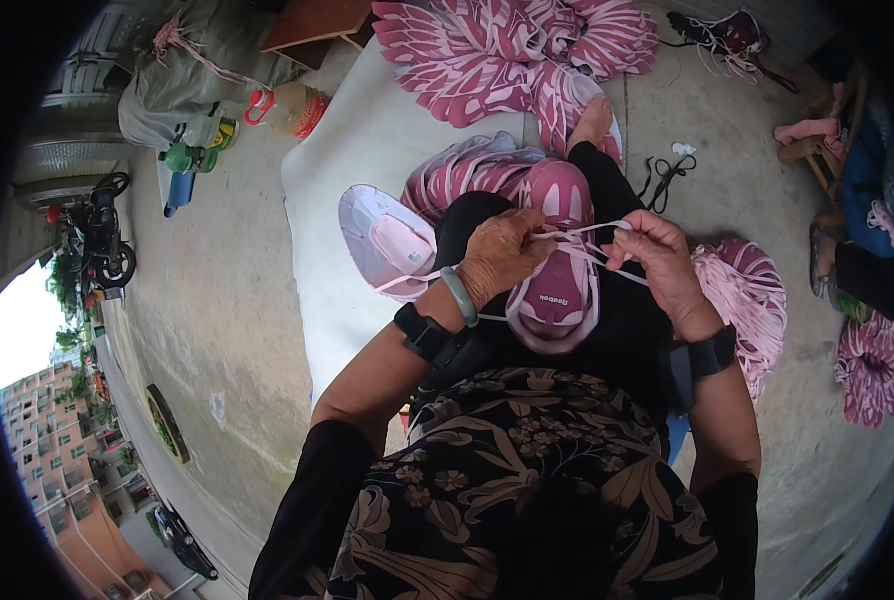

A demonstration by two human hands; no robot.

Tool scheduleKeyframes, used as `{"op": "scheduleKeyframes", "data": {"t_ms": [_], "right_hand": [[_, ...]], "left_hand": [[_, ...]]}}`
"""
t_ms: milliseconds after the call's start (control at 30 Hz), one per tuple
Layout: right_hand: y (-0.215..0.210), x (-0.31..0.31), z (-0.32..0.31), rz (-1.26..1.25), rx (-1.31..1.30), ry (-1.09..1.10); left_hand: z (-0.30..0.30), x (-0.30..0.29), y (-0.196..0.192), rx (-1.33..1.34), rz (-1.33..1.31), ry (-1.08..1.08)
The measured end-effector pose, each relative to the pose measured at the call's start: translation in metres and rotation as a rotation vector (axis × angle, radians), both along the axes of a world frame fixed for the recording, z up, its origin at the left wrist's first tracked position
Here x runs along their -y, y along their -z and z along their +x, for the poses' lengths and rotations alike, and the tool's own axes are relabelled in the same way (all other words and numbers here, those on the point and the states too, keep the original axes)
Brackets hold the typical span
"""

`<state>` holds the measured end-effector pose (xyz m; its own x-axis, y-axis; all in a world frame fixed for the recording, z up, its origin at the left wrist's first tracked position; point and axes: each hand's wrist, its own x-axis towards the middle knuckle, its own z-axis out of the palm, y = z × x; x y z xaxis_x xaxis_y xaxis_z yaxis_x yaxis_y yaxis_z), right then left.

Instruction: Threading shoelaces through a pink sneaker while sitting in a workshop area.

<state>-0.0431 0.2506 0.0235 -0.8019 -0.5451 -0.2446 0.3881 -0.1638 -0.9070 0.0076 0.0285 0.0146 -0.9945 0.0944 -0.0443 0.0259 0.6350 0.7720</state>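
Note:
A pink shoe upper [557, 280] with a pale collar lies across my lap, its toe pointing away from me. White-pink laces [605, 228] stretch over its eyelet area between my two hands. At the left side of the eyelets, my left hand [502, 250] is closed, pinching lace against the upper. Just right of the upper, my right hand [659, 258] pinches lace strands between thumb and fingers. Another upper [372, 235], its pale lining showing, lies beside my left hand, a lace trailing from it.
Bundled pink uppers [467, 60] fan out on a white sheet [317, 210] ahead; another laced bundle [747, 300] sits by my right forearm. Plastic bottles [297, 108] stand at far left, near a wooden board [317, 25]. A black cord [667, 180] lies on the concrete.

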Motion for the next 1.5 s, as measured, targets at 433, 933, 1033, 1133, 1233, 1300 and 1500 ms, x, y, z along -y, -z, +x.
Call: {"op": "scheduleKeyframes", "data": {"t_ms": [433,933,1033,1133,1233,1300,1500], "right_hand": [[0.014,0.016,-0.014,0.553,-0.049,-0.352],[-0.004,0.038,0.011,0.344,0.171,-0.047],[0.004,0.037,0.009,0.471,0.177,0.07],[0.022,0.035,0.013,0.517,0.137,0.106],[0.033,0.033,0.011,0.535,0.139,0.115],[0.035,0.03,0.01,0.547,0.149,0.13],[0.037,0.03,0.008,0.547,0.15,0.081]], "left_hand": [[-0.024,0.006,0.002,0.706,0.673,-0.167],[-0.02,-0.003,0.026,0.119,-0.064,-0.126],[-0.019,-0.004,0.029,0.036,-0.075,-0.169],[-0.015,-0.001,0.024,0.016,-0.082,-0.166],[-0.009,0.0,0.009,0.051,-0.195,-0.12],[-0.003,-0.003,-0.017,0.204,-0.422,-0.044],[0.02,0.002,-0.016,-0.092,-0.392,0.017]]}}
